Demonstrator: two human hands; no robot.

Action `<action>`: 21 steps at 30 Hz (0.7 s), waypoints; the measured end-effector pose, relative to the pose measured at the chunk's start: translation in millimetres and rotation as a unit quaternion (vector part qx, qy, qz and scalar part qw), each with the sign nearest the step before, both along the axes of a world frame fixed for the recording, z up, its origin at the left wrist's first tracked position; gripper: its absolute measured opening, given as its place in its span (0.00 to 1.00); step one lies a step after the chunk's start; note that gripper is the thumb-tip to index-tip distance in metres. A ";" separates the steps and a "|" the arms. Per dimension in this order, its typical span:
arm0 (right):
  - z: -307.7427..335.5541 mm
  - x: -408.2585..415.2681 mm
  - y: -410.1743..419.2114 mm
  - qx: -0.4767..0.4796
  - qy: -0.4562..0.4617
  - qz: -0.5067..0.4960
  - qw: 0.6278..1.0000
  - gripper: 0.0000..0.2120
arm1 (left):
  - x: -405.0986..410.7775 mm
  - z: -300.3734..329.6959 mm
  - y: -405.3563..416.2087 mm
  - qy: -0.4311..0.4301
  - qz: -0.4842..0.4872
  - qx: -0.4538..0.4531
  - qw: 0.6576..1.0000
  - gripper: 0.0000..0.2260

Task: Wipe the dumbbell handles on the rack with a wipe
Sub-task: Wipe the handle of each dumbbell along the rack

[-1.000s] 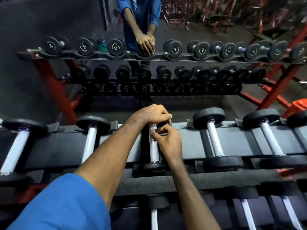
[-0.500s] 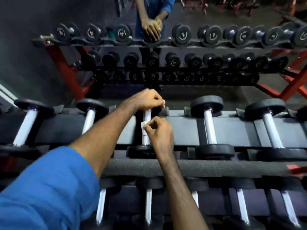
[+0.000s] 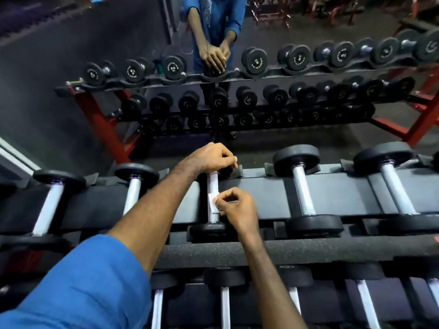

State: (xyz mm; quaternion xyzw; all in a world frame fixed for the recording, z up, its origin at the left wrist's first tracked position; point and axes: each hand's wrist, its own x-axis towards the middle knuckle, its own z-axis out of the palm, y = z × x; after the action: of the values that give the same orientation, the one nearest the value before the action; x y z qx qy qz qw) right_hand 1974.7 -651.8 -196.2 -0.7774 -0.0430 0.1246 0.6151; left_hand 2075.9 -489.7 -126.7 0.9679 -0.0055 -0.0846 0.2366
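A: Status on the hands?

B: Left hand (image 3: 211,156) sits at frame centre, fingers curled over the far head of the dumbbell (image 3: 212,186), gripping it. Right hand (image 3: 236,207) is just below and right of it, fingertips pinching a white wipe (image 3: 212,202) against the handle.

A: Where on the handle?

B: Lower half of the chrome handle (image 3: 212,180), near the close head. Wipe is touching the metal; can't tell whether it wraps all the way around.

A: And the dumbbell itself?

B: Centre of frame, lying on the top shelf of the rack (image 3: 261,193), handle running away from the camera. The near head rests against the shelf's front lip.

A: Neighbours?

B: Same shelf: two dumbbells to the left, one at mid-left (image 3: 133,186) and one at far left (image 3: 51,203); two to the right, one at centre right (image 3: 303,188) and one at the right edge (image 3: 394,186). A speckled rail (image 3: 308,250) crosses below, with more handles on the lower tier at frame bottom.

A: Anything else?

B: Mirror (image 3: 71,67) across the upper frame, showing the rack and the person's hands reflected. Blue sleeve (image 3: 83,281) at lower left.
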 end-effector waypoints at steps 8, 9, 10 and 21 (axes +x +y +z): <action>-15.0 27.1 -7.0 0.138 0.192 0.084 0.968 0.04 | 0.3 -0.2 1.0 -0.002 -0.001 0.006 1.000 0.11; -18.0 21.6 -15.1 0.129 0.206 0.124 0.962 0.04 | -0.5 -0.3 1.7 -0.005 -0.003 0.005 1.000 0.11; -18.9 17.6 -19.7 0.134 0.218 0.145 0.956 0.04 | -2.1 -0.2 0.9 -0.006 -0.003 0.004 1.000 0.12; -27.2 29.5 -9.5 0.138 0.249 0.139 0.949 0.08 | -5.2 3.8 -3.7 0.000 0.015 0.002 1.000 0.12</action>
State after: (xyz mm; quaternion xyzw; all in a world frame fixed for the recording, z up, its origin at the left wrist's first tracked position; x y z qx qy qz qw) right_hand 2004.2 -661.3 -223.3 -0.6154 -0.0130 0.3910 0.6843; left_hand 2070.8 -493.4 -122.9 0.9684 0.0095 -0.0813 0.2356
